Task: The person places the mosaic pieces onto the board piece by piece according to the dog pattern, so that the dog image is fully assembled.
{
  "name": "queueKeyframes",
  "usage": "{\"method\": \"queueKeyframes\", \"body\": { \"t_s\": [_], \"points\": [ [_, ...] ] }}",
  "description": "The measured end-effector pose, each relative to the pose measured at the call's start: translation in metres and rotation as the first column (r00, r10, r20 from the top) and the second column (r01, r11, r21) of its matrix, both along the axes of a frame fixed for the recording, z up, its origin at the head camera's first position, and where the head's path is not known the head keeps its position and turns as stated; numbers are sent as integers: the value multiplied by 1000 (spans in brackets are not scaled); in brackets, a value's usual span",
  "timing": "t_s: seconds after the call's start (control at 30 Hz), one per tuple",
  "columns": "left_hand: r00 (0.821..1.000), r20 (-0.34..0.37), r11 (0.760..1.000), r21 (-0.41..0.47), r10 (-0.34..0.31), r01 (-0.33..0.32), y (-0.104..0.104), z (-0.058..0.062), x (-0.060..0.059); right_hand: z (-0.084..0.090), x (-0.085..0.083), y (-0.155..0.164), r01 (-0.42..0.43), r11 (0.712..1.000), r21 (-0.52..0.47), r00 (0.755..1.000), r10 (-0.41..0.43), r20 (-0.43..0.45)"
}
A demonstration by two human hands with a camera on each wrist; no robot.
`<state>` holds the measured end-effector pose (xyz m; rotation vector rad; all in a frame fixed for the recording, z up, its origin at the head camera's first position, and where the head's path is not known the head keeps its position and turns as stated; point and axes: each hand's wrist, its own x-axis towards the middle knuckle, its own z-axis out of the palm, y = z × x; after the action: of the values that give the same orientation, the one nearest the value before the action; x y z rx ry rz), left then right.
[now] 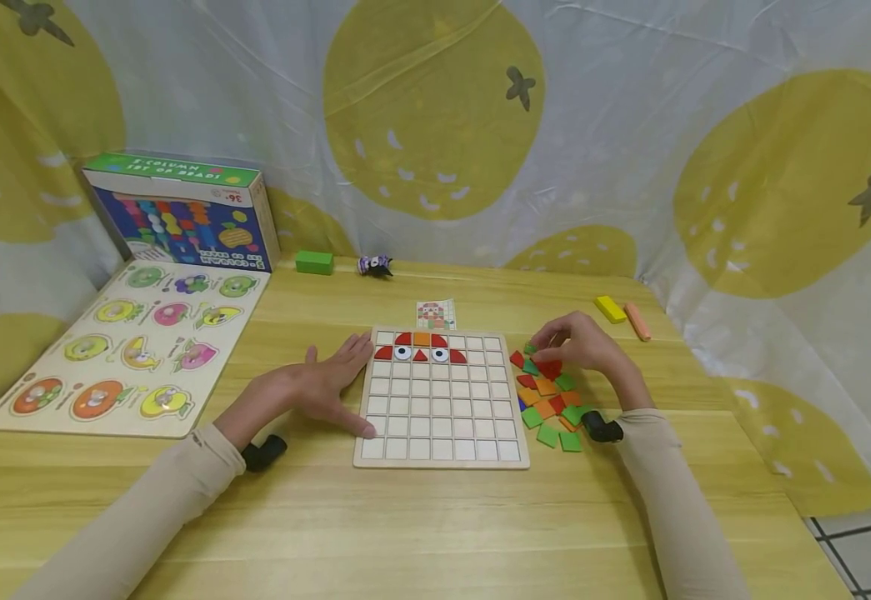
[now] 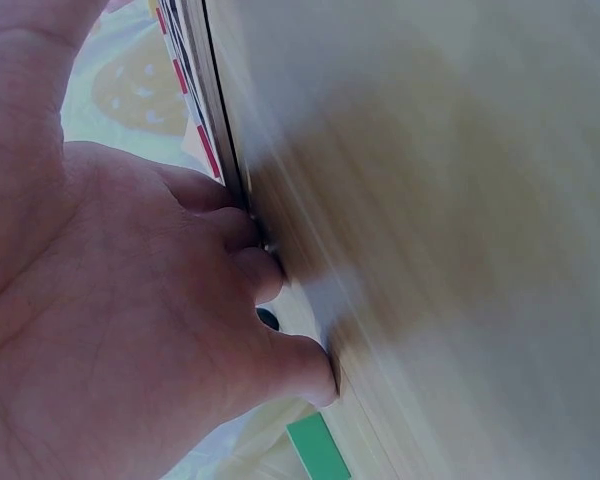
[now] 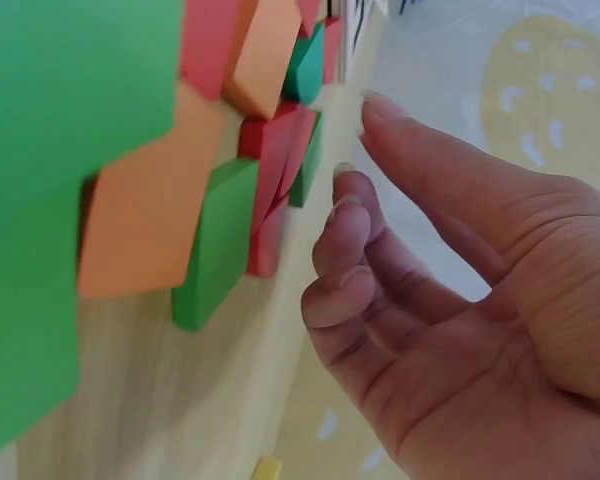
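Room bright, light soft and even, seems to come from above. Head view sharp in middle; curtain [image 1: 630, 125] and surface [image 1: 435, 517] edges bend at sides, like fish-eye. Small soft shadows under hands and under grid board [image 1: 441, 398]. No strong glare on wood. Left wrist view dim, bluish, wood smeared with blur, left hand [image 2: 110, 300] big and close. Right wrist view bright, colour pieces [image 3: 130, 200] fuzzy up close, right hand [image 3: 460, 300] sharper.

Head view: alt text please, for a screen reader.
A person's left hand rests flat against a white grid board on a wooden table, while the right hand reaches into a pile of red, orange and green tiles beside it.
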<state>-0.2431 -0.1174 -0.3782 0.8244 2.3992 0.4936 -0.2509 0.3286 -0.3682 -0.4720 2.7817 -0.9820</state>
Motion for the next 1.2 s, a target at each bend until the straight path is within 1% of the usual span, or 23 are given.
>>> {"method": "queueKeyframes", "body": {
  "t_s": [0.13,0.33,0.5,0.63,0.67,0.7,0.87,0.9,0.97,1.03,1.1,1.2],
  "points": [
    [1000,-5,1000,-11,3,-3,0,1,1,-6,-1,7,25,1000,17,999,-26,47],
    [1000,1,1000,-11,9,-9,1,1,2,-12,-1,15,29,999,22,998,-30,58],
    [1000,-3,1000,-9,7,-7,1,1,1,-11,-2,19,15,1000,27,999,-17,47],
    [1000,3,1000,6,4,-4,1,5,3,-8,-1,27,17,999,31,999,-19,43],
    [1000,1,1000,21,-1,1,0,2,2,-8,-1,29,15,999,29,999,-16,43],
    [1000,4,1000,26,-2,2,-1,2,2,-7,-1,31,11,1000,22,999,-12,47],
    [1000,7,1000,18,-3,3,-1,2,2,-8,0,39,-8,1000,2,998,8,60],
    [1000,13,1000,11,0,0,-1,4,2,-8,-1,40,-6,1000,1,998,6,55],
    [1000,16,1000,12,1,-1,-1,2,0,-9,-2,39,4,1000,10,999,-4,35],
    [1000,10,1000,13,-1,1,-2,-7,-5,-10,-5,34,21,999,30,1000,-21,5],
    [1000,10,1000,26,-10,10,-4,-11,-8,-12,-8,27,39,998,53,999,-39,-14],
    [1000,-3,1000,26,-18,18,-4,-19,-13,-12,-11,14,74,994,75,997,-74,-2]
  ]
}}
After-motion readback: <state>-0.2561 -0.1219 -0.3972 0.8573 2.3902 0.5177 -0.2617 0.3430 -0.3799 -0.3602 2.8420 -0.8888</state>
